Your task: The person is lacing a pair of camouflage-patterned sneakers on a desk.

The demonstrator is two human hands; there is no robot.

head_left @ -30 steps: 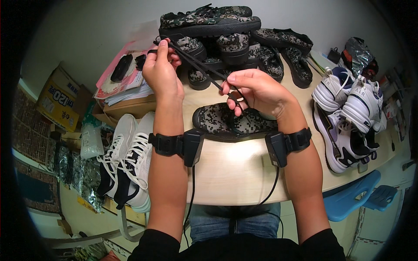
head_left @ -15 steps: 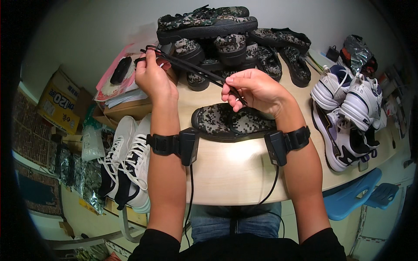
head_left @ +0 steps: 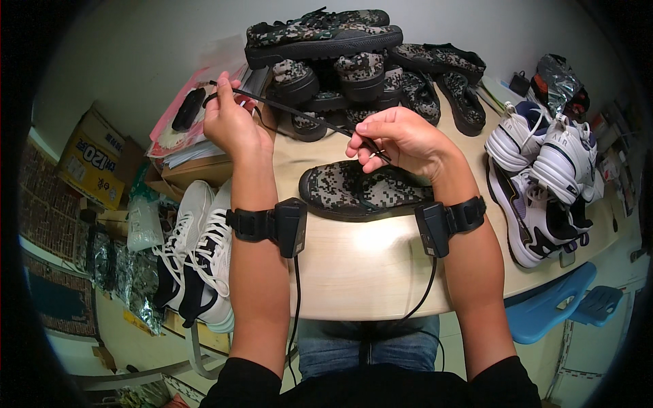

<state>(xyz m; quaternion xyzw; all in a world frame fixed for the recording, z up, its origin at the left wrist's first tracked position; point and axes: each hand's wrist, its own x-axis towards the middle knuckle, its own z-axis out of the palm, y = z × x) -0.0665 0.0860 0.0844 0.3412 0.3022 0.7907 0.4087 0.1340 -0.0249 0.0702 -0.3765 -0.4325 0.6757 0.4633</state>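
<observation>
A black shoelace (head_left: 292,110) stretches between my two raised hands. My left hand (head_left: 232,121), up at the left, pinches one part of it between thumb and fingers. Thumb and forefinger of my right hand (head_left: 394,139) grip the lace farther right, and a bit of it hangs below those fingers. Under my right hand a camouflage canvas shoe (head_left: 360,194) with a black sole lies on the table, toe to the left. My right hand and wrist hide part of its right end.
More camouflage shoes (head_left: 323,44) are piled at the back of the table (head_left: 367,272). White sneakers stand at the left (head_left: 204,251) and right (head_left: 524,197). Papers (head_left: 197,153) and a black case (head_left: 188,110) lie beyond my left forearm. Cables hang from both wrist straps.
My left hand has moved a little left and drawn the shoelace out; the doubled strands now look like one taut line with a loose loop below. My right hand has barely moved.
</observation>
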